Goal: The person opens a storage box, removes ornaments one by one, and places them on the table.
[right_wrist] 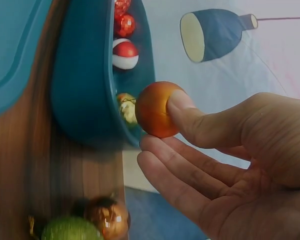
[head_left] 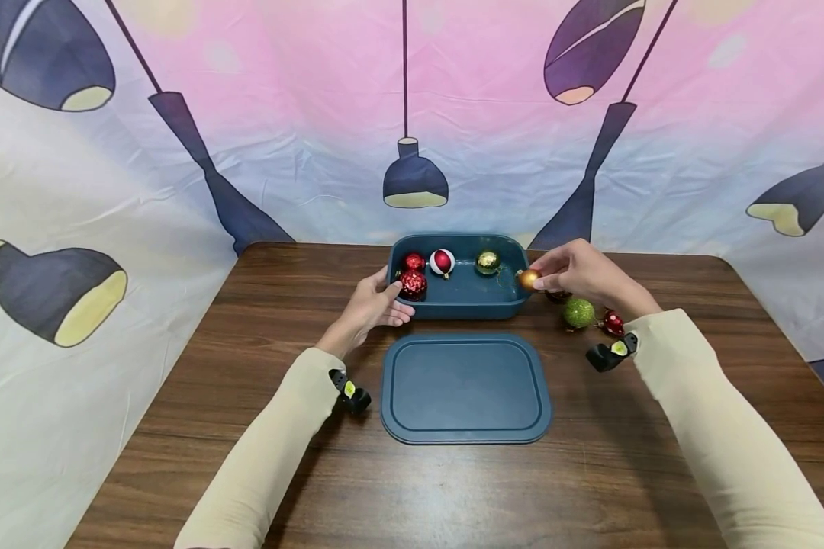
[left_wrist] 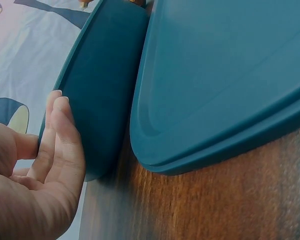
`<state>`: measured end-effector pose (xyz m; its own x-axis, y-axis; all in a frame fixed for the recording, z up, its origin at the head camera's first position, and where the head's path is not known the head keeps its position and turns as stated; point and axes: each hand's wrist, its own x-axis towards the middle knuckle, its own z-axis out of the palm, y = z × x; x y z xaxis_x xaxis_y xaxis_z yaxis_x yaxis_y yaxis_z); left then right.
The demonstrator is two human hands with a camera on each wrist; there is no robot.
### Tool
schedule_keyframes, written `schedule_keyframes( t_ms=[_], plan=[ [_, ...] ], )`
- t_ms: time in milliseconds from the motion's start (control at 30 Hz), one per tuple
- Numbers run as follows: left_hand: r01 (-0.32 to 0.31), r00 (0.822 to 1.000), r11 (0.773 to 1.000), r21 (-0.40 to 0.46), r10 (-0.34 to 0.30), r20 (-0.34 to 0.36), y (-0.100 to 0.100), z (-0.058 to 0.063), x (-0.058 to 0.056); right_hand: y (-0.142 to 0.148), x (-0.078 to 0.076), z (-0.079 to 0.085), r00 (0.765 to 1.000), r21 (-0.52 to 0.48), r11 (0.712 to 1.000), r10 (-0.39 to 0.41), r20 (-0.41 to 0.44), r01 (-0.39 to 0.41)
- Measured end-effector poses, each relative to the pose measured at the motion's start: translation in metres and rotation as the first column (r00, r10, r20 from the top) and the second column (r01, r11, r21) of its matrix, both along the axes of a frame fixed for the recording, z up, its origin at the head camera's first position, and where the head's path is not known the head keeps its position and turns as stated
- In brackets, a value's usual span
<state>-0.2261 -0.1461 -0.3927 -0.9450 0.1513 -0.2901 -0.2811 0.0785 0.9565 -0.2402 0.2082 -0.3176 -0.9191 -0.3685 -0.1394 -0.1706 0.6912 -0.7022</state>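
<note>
My right hand (head_left: 580, 267) pinches a matte orange-gold Christmas bauble (right_wrist: 157, 111) between thumb and fingers, at the right end of a dark teal box (head_left: 463, 311). At the box's left end my left hand (head_left: 371, 309) grips the wall, thumb over the rim and fingers outside. Inside lie a shiny red bauble (head_left: 414, 261), a glittery red bauble (head_left: 413, 285), a red-and-white bauble (head_left: 442, 262) and a shiny gold bauble (head_left: 487, 262). In the right wrist view a copper bauble (right_wrist: 109, 218) sits outside the box; my right hand mostly hides it in the head view.
A flat teal lid (head_left: 465, 389) lies on the wooden table (head_left: 453, 496) in front of the box. Right of the box are a glittery green bauble (head_left: 579, 313) and a red bauble (head_left: 613, 322), under my right wrist. A cloth with printed lamps (head_left: 415, 175) hangs behind the table.
</note>
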Motion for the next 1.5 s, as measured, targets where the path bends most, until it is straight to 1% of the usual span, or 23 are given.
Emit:
schedule_keyframes(
  t_ms=[133,300,500,567,833,1100,1300,1500],
  plan=[
    [0.004,1.0,1.0,-0.001,-0.004,-0.005,0.0,0.001,0.001,0.012,0.006,0.001,1.0,0.032,0.999,-0.018,0.007,0.017],
    [0.004,1.0,1.0,0.001,-0.004,-0.007,0.0,0.001,0.001,0.022,0.013,0.0,1.0,0.085,0.996,-0.024,-0.013,0.025],
    [0.0,1.0,1.0,0.011,0.0,-0.007,0.0,0.001,0.001,0.032,0.02,-0.008,0.999,0.097,0.995,-0.001,-0.045,0.006],
    [-0.001,1.0,1.0,0.018,0.001,-0.007,0.001,0.0,0.001,0.035,0.023,-0.013,0.999,0.093,0.996,-0.004,-0.041,0.008],
    [-0.001,1.0,1.0,0.015,0.001,-0.006,0.001,0.001,0.001,0.044,0.033,-0.029,0.998,0.033,0.999,-0.032,0.048,0.03],
    [-0.004,1.0,1.0,0.007,0.004,0.0,0.001,0.001,0.001,0.047,0.036,-0.043,0.996,0.019,0.999,-0.036,0.079,0.035],
    [-0.002,1.0,1.0,0.011,0.002,-0.002,0.001,0.001,0.001,0.046,0.039,-0.049,0.99,0.011,0.998,-0.065,0.123,0.064],
    [0.0,1.0,0.999,0.035,0.001,-0.007,0.001,0.0,0.0,0.046,0.041,-0.055,0.99,-0.021,0.999,-0.037,0.139,0.04]
  ],
)
